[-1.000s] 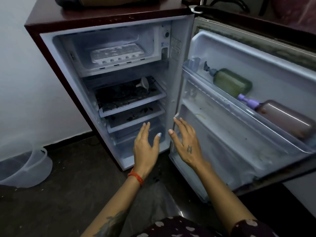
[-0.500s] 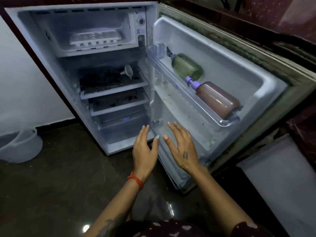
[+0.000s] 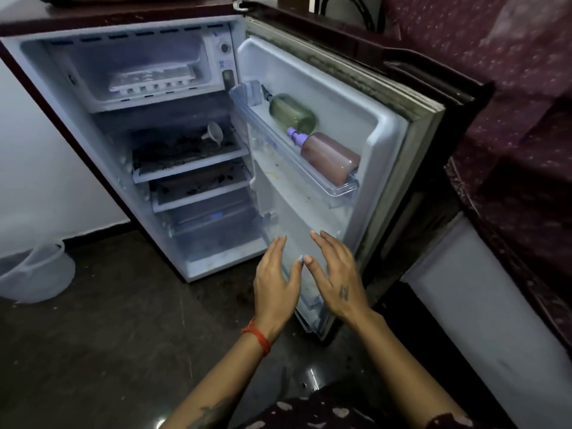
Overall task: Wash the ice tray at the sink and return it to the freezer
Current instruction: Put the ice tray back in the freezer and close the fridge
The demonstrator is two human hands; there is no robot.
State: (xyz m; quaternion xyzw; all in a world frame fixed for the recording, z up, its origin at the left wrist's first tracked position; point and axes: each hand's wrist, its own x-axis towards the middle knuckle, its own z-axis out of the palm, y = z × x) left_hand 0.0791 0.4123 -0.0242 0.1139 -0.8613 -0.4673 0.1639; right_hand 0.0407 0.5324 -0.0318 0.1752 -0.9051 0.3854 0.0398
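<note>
A white ice tray (image 3: 153, 79) lies inside the freezer compartment (image 3: 93, 72) at the top of the small open fridge. My left hand (image 3: 275, 283) and my right hand (image 3: 335, 278) hover side by side with straight fingers in front of the lower part of the fridge door (image 3: 387, 144). Both hands are empty and well below the ice tray. Their thumbs nearly meet.
A green bottle (image 3: 292, 113) and a brown bottle (image 3: 329, 157) lie in the door rack. A small funnel (image 3: 214, 132) sits on the dirty upper shelf (image 3: 185, 164). A clear plastic tub (image 3: 34, 274) stands on the dark floor at the left. Patterned fabric (image 3: 510, 88) is at the right.
The view has shifted right, and the fridge now sits further left in frame. Both hands stay open and held together, a little further right against the door.
</note>
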